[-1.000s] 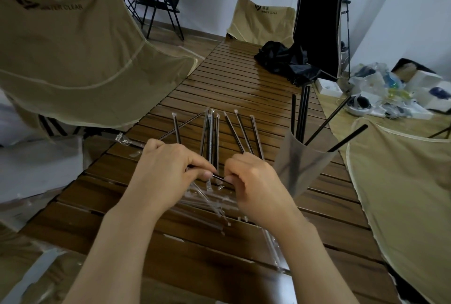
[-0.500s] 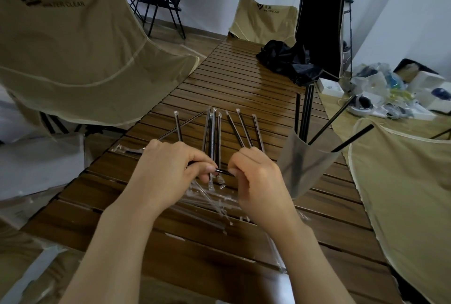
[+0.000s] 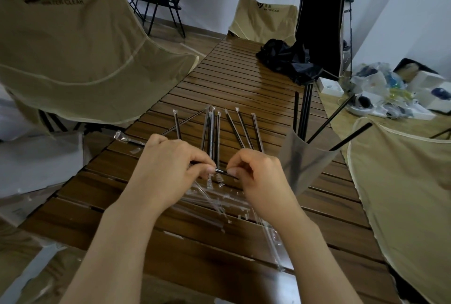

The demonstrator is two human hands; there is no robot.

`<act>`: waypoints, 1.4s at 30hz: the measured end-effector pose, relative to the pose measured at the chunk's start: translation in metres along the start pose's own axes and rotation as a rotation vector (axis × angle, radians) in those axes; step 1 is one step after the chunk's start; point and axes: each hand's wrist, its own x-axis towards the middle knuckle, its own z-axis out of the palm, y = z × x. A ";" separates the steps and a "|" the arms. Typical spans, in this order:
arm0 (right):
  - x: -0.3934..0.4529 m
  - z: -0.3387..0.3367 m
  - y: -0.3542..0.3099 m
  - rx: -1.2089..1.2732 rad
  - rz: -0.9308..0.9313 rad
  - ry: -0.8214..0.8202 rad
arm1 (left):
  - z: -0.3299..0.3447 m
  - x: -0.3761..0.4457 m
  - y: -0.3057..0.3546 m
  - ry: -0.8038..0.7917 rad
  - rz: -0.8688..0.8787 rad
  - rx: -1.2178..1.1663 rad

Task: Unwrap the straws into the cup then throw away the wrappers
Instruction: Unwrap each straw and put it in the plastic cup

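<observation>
While left hand (image 3: 168,169) and right hand (image 3: 261,177) pinch one straw (image 3: 220,171), cup (image 3: 305,157) just right, wrappers (image 3: 219,201) beneath

Held straw (image 3: 220,171): only short black stretch visible between fingertips, rest hidden under left hand (image 3: 168,169) and right hand (image 3: 262,177). Cup (image 3: 305,157): base hidden behind right hand. Table (image 3: 244,79) near edge cut by frame bottom.

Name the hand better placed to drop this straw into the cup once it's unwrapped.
Right hand, probably. It pinches the straw on the side nearer the cup. The left hand pinches it farther away and would have to cross over.
</observation>
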 end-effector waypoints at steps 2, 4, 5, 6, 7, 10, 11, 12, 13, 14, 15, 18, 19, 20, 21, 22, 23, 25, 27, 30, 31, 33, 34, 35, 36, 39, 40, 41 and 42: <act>0.001 0.004 -0.002 -0.017 0.080 0.024 | 0.000 0.001 0.003 0.026 0.010 0.015; 0.002 0.010 -0.004 -0.059 0.153 0.008 | 0.000 0.002 0.007 0.043 0.036 0.046; 0.002 0.012 -0.004 -0.068 0.172 -0.007 | 0.000 0.002 0.008 0.046 0.044 0.057; 0.002 0.012 -0.003 -0.067 0.179 -0.026 | 0.001 0.002 0.008 0.046 0.043 0.059; 0.002 0.011 -0.001 -0.056 0.181 -0.044 | 0.001 0.002 0.007 0.043 0.034 0.053; 0.001 0.003 0.006 0.032 0.244 -0.077 | 0.002 0.002 0.003 0.034 0.007 0.020; 0.001 0.001 0.007 0.067 0.272 -0.087 | 0.002 0.002 0.002 0.038 0.002 0.012; 0.001 -0.001 0.009 0.103 0.289 -0.097 | 0.002 0.003 0.001 0.041 -0.003 0.011; 0.002 -0.001 0.009 0.141 0.296 -0.109 | 0.002 0.003 0.001 0.044 -0.007 0.015; 0.001 -0.002 0.010 0.178 0.295 -0.121 | 0.003 0.004 0.001 0.049 -0.011 0.018; 0.001 -0.003 0.009 0.216 0.291 -0.131 | 0.003 0.004 0.001 0.056 -0.015 0.020; 0.000 -0.007 0.007 0.306 0.276 -0.155 | 0.003 0.003 0.000 0.059 -0.026 0.025; 0.000 -0.008 0.006 0.318 0.270 -0.162 | 0.002 0.003 -0.001 0.055 -0.028 0.023; 0.000 -0.008 0.005 0.320 0.265 -0.167 | 0.002 0.003 -0.001 0.051 -0.030 0.020; 0.000 -0.008 0.005 0.320 0.260 -0.170 | 0.002 0.003 -0.001 0.046 -0.035 0.018; 0.000 -0.008 0.006 0.324 0.262 -0.173 | 0.002 0.003 -0.002 0.042 -0.039 0.019; 0.001 -0.008 0.006 0.336 0.273 -0.178 | 0.002 0.003 -0.002 0.040 -0.041 0.022; 0.001 -0.008 0.008 0.388 0.313 -0.195 | 0.001 0.003 0.000 0.048 -0.030 0.027; 0.000 -0.008 0.010 0.457 0.364 -0.217 | 0.001 0.004 0.001 0.057 -0.020 0.034; 0.001 -0.009 0.013 0.574 0.444 -0.269 | 0.002 0.004 0.000 0.060 -0.022 0.045; 0.001 -0.009 0.014 0.595 0.461 -0.287 | 0.002 0.004 0.000 0.054 -0.030 0.037; 0.001 -0.009 0.016 0.592 0.482 -0.294 | 0.003 0.004 -0.001 0.038 -0.042 0.014; 0.001 -0.008 0.017 0.580 0.490 -0.286 | 0.003 0.004 -0.001 0.035 -0.043 0.005; 0.001 -0.008 0.018 0.568 0.497 -0.278 | 0.003 0.004 0.000 0.036 -0.043 0.002; 0.001 -0.007 0.019 0.559 0.500 -0.275 | 0.003 0.004 0.001 0.037 -0.044 0.001; 0.001 -0.006 0.019 0.516 0.491 -0.261 | 0.001 0.004 0.003 0.036 -0.025 -0.042; 0.001 -0.006 0.019 0.470 0.480 -0.246 | 0.000 0.003 0.005 0.022 -0.011 -0.064; 0.000 -0.005 0.019 0.411 0.466 -0.232 | -0.001 0.003 0.006 0.001 0.002 -0.081; -0.001 -0.005 0.019 0.362 0.452 -0.227 | -0.002 0.003 0.008 -0.028 0.008 -0.090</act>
